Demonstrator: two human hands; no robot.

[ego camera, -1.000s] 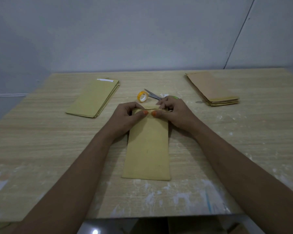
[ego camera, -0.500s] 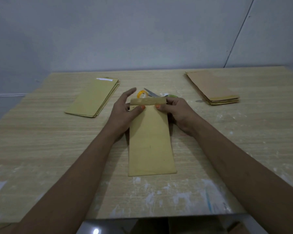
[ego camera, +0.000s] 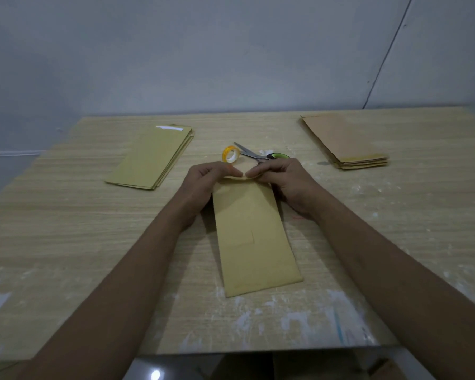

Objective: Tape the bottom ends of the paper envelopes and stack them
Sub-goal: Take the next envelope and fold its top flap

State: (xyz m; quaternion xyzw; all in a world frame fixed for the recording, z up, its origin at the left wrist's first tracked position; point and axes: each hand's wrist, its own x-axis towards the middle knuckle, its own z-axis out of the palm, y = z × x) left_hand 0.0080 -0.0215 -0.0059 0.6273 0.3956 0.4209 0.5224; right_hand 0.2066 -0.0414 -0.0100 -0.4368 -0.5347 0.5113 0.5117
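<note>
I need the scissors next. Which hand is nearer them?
Right. The right hand sits just in front of the scissors, nearly touching the handle; the left hand is farther off, nearer the tape roll.

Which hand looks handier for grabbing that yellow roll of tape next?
Probably the left. The tape roll lies just beyond the left hand, while the scissors lie beyond the right hand. Both hands now pinch the envelope at its far end, so one must release.

– What does the room look like?
– A plain grey-blue wall (ego camera: 231,50) with one thin dark seam on the right.
– And the furniture?
– A pale wood-grain desk (ego camera: 66,242), smeared with white marks, in dim light.
</note>
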